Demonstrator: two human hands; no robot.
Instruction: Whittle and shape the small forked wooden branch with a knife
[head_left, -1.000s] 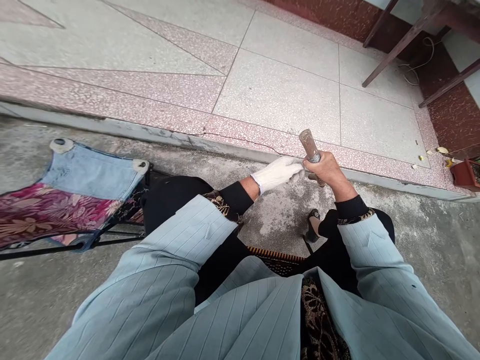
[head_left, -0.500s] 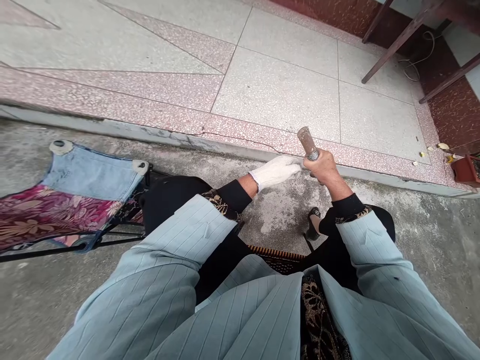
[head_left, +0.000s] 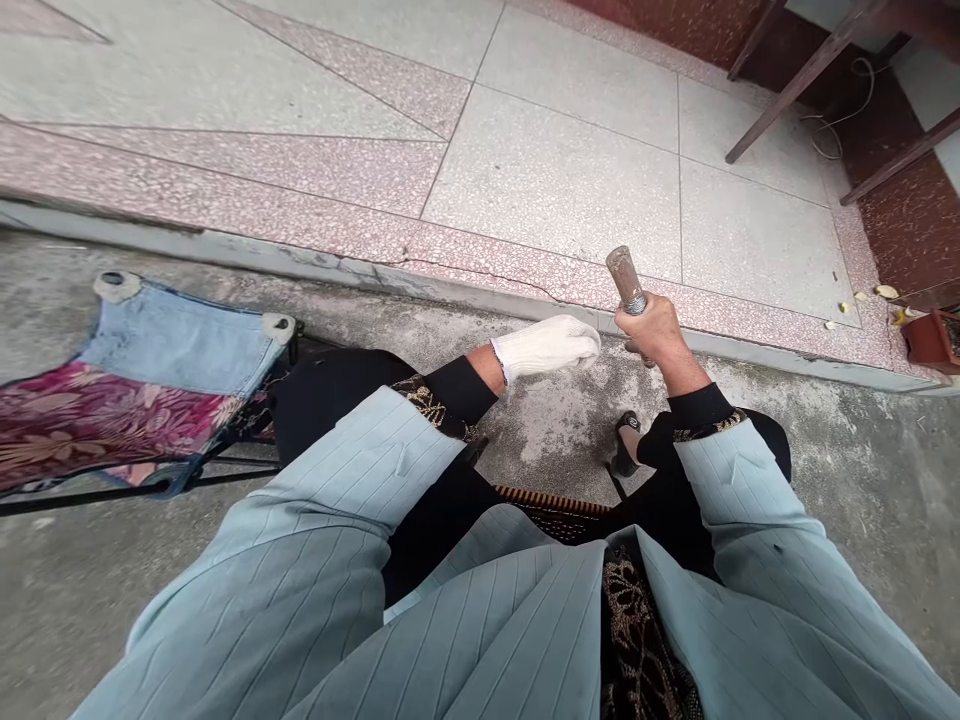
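My right hand (head_left: 654, 328), bare, is wrapped round a brown stick-like tool (head_left: 622, 272). Its thick, rounded, worn end points up and away from me, and a grey metal band or wire winding circles it just above my fist. A brown part also shows below the fist; the rest is hidden, so its kind is unclear. My left hand (head_left: 551, 347) wears a white knitted glove (head_left: 532, 350). Its fingers are curled together a short gap left of my right hand, and whatever they may hold is hidden.
A raised terrazzo step (head_left: 559, 170) runs across in front of me. Left of my knee stands a folding chair (head_left: 176, 340) with denim and floral cloth. Wooden furniture legs (head_left: 787, 90) and a planter (head_left: 934, 342) are at the right. Rough concrete (head_left: 555, 420) lies below.
My left hand has drawn back slightly left from my right hand, its fingers now more curled. The tool in my right hand has shifted slightly right and tilted a little.
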